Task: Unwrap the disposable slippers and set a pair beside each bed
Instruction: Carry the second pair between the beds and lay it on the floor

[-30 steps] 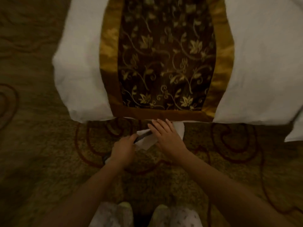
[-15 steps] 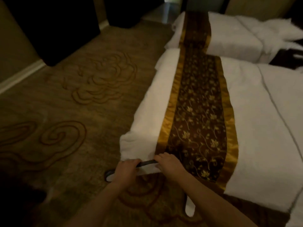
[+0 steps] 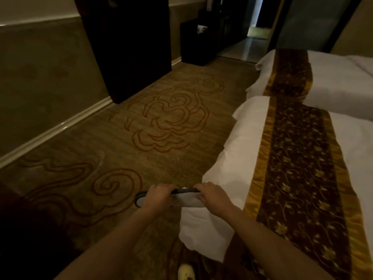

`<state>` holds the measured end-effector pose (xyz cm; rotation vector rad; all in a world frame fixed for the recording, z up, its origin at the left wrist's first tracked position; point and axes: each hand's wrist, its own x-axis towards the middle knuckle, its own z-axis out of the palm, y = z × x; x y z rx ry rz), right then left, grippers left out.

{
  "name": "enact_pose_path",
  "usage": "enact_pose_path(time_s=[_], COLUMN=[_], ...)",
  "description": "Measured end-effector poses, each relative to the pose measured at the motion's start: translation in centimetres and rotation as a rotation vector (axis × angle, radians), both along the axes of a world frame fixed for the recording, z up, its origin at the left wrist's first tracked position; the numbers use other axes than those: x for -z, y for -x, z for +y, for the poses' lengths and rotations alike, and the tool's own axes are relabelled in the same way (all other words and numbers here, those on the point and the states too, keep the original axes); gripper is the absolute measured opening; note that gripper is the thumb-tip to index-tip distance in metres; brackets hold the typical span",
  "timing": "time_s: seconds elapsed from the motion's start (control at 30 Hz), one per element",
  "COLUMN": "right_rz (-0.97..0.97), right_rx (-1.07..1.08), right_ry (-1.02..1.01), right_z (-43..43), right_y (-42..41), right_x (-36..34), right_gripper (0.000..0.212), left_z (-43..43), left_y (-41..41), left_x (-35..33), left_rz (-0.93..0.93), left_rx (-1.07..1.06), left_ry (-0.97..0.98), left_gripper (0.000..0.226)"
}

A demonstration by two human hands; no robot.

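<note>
Standing at the foot corner of the near bed (image 3: 238, 150), we count two beds: this one at our right and the far bed (image 3: 333, 77) beyond it, each white and each crossed by one brown-and-gold runner (image 3: 302, 158). The patterned carpet (image 3: 125, 126) runs open to our left, toward a dark cabinet (image 3: 129, 47) against the wall.

What the coming move turns on, as we judge it, is how the slipper (image 3: 186, 200) lies. We hold it in the air just ahead of us, level with the bed's corner, its long axis running left to right across our view, roughly square to the bed's long side. It would have to go down to the carpet, which lies below and to the left; so the left hand is the nearer one to the landing place.

Our left hand (image 3: 158, 198) is curled closed over the slipper's left part, with a dark-edged rounded end poking out past it. Our right hand (image 3: 214, 198) is closed over the right end, fingers folded over the top edge (the thumb is hidden). Neither hand is free.

We can make out one white, dark-trimmed slipper shape between the hands; whether a second lies pressed against it, or any wrapper remains, we cannot tell in this dim light. One pale foot (image 3: 186, 272) shows at the bottom edge.
</note>
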<state>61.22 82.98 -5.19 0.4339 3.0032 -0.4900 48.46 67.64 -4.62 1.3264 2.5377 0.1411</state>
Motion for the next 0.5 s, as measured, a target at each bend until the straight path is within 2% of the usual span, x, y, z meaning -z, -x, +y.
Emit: enact_pose_path(time_s=[0.27,0.5], right_rz=[-0.014,-0.001], right_rx=[-0.031,-0.047], right_ry=[0.068,0.132], right_z=[7.0,9.8], right_y=[14.1,27.6], right_x=[1.2,3.1], right_gripper=[0.028,0.024], left_z=[6.1,8.6], left_y=[13.0,26.0], left_x=[1.0,2.2], left_rz=[-0.019,-0.043], left_rx=[-0.065,-0.113], left_ry=[0.097,0.136], left_gripper=[0.028,0.030])
